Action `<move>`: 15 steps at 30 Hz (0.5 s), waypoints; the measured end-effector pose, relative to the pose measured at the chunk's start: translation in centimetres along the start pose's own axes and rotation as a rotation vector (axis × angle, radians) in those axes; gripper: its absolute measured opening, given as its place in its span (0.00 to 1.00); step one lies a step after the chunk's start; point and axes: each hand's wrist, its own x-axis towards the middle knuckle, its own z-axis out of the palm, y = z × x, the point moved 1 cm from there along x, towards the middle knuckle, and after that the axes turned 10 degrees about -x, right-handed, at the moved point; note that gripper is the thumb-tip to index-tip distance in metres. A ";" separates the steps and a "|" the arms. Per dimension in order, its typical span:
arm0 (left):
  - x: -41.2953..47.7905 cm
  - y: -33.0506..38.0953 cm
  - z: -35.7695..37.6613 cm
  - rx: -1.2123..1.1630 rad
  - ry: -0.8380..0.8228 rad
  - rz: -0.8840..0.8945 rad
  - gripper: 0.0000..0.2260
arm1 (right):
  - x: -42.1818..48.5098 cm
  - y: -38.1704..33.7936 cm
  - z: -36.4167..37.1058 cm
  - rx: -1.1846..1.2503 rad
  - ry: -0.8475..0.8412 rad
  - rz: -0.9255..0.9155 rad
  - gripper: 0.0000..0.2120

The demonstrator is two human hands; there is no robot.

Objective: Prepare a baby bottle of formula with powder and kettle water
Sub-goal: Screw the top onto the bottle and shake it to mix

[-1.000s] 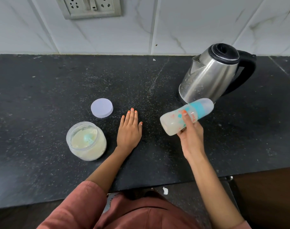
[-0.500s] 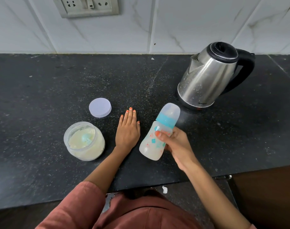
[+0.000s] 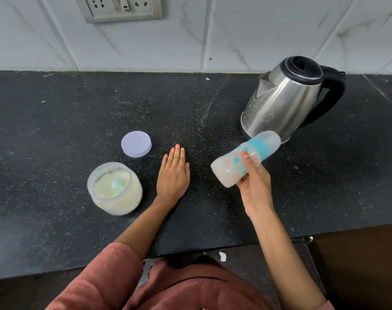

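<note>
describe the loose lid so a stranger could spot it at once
On the black counter, look left of the steel kettle to the open powder jar. Just behind that jar, left of the flat left hand, lies the lid. It is the only flat, pale lilac disc there.

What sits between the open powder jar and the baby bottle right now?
Head view: the left hand lies flat on the counter between the jar and the bottle held by the right hand.

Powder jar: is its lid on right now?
No, the lid lies flat on the counter just behind the open powder jar, apart from it.
</note>
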 end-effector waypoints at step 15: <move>0.1 0.0 0.0 -0.021 0.013 -0.007 0.22 | -1.6 1.4 0.2 -0.262 -0.080 0.011 0.08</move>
